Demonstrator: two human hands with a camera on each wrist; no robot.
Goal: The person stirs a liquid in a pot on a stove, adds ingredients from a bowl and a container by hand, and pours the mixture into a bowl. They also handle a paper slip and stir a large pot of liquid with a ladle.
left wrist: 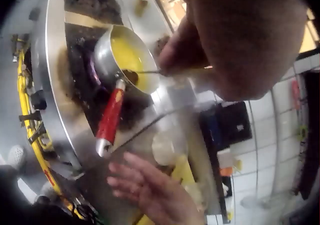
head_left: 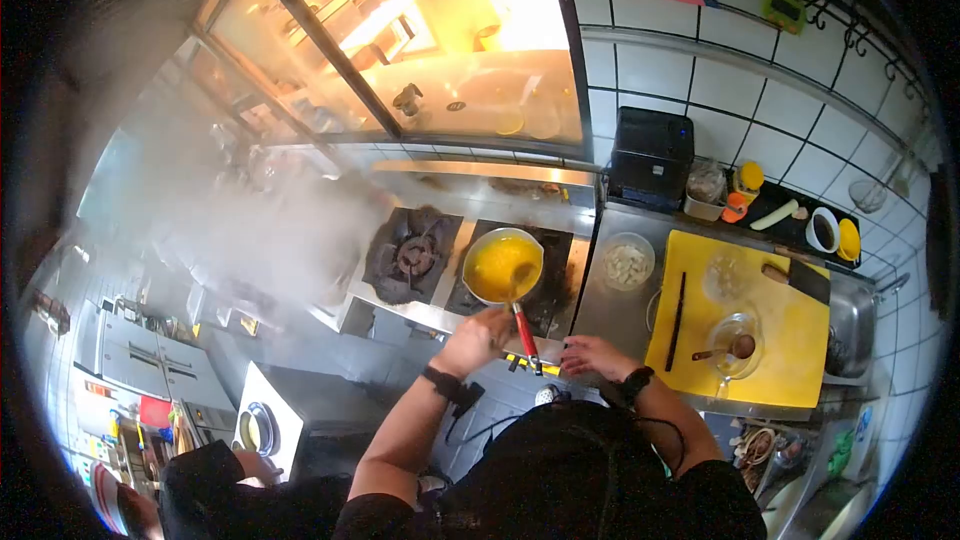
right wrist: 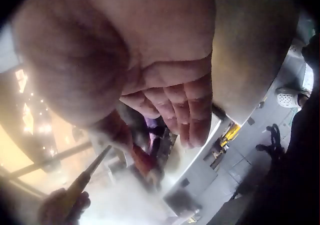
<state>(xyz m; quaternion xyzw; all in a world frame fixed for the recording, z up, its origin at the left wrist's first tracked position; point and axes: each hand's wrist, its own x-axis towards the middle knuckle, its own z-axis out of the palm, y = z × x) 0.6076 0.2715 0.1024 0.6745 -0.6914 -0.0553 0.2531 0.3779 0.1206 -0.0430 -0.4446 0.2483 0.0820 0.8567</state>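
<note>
A saucepan [left wrist: 104,59] with a red handle [head_left: 526,334] sits on the burner, holding yellow liquid [head_left: 497,259]. My left hand [head_left: 477,339] grips a spoon-like utensil [left wrist: 131,76] by its yellowish handle [right wrist: 75,192]; the thin metal shaft runs down into the pan, and its dark, rounded end lies in the liquid near the handle side. My right hand [head_left: 596,356] is beside the end of the red handle, apart from it, holding nothing. In the right wrist view its palm and extended fingers [right wrist: 172,105] show.
A second burner [head_left: 413,256] is left of the pan, with thick steam beyond. To the right, a bowl of white pieces [head_left: 628,264] stands beside a yellow cutting board [head_left: 690,375] carrying a cleaver [head_left: 808,282], a dark stick [head_left: 676,320] and glass bowls. Another person [head_left: 215,490] is at lower left.
</note>
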